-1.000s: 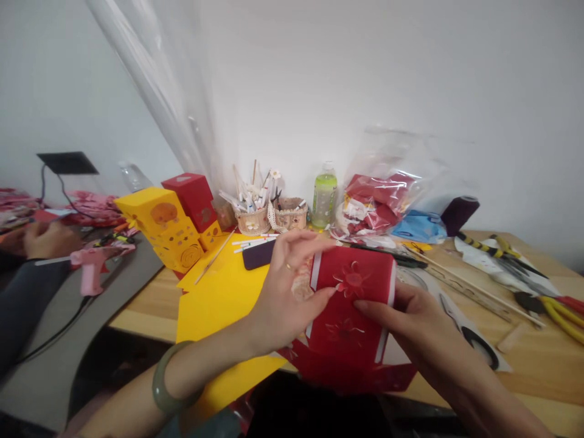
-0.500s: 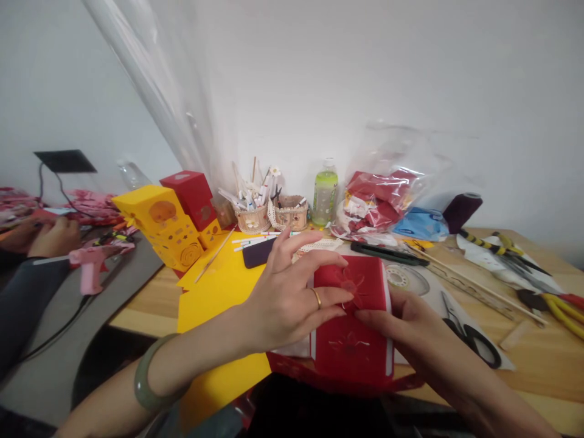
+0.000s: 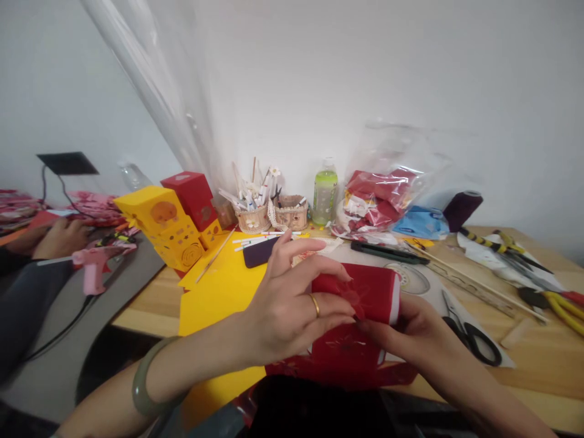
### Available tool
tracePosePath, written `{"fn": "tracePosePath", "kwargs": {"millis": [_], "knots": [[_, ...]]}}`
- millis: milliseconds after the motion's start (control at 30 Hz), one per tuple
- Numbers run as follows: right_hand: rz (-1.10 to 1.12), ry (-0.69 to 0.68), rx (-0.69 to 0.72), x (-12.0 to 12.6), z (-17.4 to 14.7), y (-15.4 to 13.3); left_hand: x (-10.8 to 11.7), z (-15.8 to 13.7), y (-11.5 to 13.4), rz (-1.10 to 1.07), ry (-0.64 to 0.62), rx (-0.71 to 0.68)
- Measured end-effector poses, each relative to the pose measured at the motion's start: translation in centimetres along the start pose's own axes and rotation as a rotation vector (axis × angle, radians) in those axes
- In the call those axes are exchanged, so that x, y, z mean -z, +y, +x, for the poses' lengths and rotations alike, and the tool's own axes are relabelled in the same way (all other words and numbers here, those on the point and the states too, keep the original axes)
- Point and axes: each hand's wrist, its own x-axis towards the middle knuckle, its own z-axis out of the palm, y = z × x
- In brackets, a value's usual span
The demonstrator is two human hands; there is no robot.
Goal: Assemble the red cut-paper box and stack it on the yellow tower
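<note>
A red paper piece with white edges and cut flower shapes is in front of me, bent across its middle. My right hand grips its right side, thumb on the front face and the other fingers behind. My left hand, with a gold ring, reaches over from the left. Its lower fingers pinch at the upper flower cut-out, close to my right thumb, while the index finger arches above. Whether a petal or the sheet itself lies between those fingertips is hard to see. Yellow paper spreads under my left forearm.
Scissors and a craft knife lie to the right, near pliers. Yellow and red boxes, pen baskets and a green bottle stand behind. At left are a pink glue gun and another person's hands.
The red paper has tilted and bent more at its middle, its upper part leaning toward the right. My left fingertips have moved slightly down and right, closer to my right thumb.
</note>
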Motion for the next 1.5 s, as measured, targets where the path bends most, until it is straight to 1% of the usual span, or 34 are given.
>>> {"fn": "tracePosePath", "kwargs": {"millis": [133,233,267,333,400,433,467,533,567,600,700,800,933,1067,1133,1233,1300,1433,1500], "knots": [[-0.052,0.009,-0.018,0.1,0.0,0.2,0.3,0.4,0.6,-0.054,-0.081,0.119],[-0.039,-0.016,-0.049,0.3,-0.1,0.3,0.6,0.7,0.6,-0.171,-0.128,0.200],[-0.033,-0.023,-0.060,0.4,-0.1,0.3,0.6,0.7,0.5,-0.226,-0.126,0.244],[-0.017,-0.028,-0.076,0.4,-0.1,0.2,0.9,0.9,0.3,-0.350,-0.075,0.362],[0.003,-0.017,-0.094,0.2,-0.2,0.0,1.1,1.3,0.1,-0.489,-0.037,0.522],[0.011,0.000,-0.110,0.1,-0.3,-0.1,1.2,1.5,0.0,-0.568,-0.061,0.621],[0.016,0.021,-0.132,0.0,-0.4,-0.2,1.2,1.8,0.0,-0.649,-0.125,0.728],[0.007,0.059,-0.175,-0.2,-0.6,-0.3,1.3,2.1,0.0,-0.769,-0.300,0.916],[-0.006,0.065,-0.183,-0.3,-0.6,-0.3,1.3,2.3,0.0,-0.804,-0.369,0.977],[-0.020,0.050,-0.174,-0.3,-0.6,-0.2,1.2,2.3,-0.1,-0.828,-0.410,1.011],[-0.067,-0.031,-0.082,0.0,-0.3,0.1,1.0,2.2,-0.5,-0.873,-0.419,1.031],[-0.124,-0.054,-0.029,0.3,-0.1,0.2,0.7,2.1,-0.9,-0.902,-0.410,1.047],[-0.174,-0.052,-0.026,0.4,-0.1,0.0,0.6,2.2,-0.7,-0.955,-0.426,1.062],[-0.207,-0.065,-0.024,0.5,0.1,0.0,0.8,2.3,-0.4,-0.886,-0.437,1.102],[-0.198,-0.070,-0.025,0.6,0.3,0.2,1.0,2.3,-0.3,-0.849,-0.428,1.115],[-0.157,-0.080,-0.035,0.5,0.6,0.3,1.1,2.4,-0.1,-0.878,-0.431,1.123],[-0.139,-0.088,-0.041,0.3,0.6,0.3,1.2,2.5,0.0,-0.889,-0.452,1.134],[-0.147,-0.105,-0.029,-0.1,0.5,0.1,1.1,2.4,0.1,-0.842,-0.501,1.165],[-0.140,-0.086,-0.022,-0.1,0.4,-0.1,1.0,2.4,0.1,-0.850,-0.501,1.172]]}}
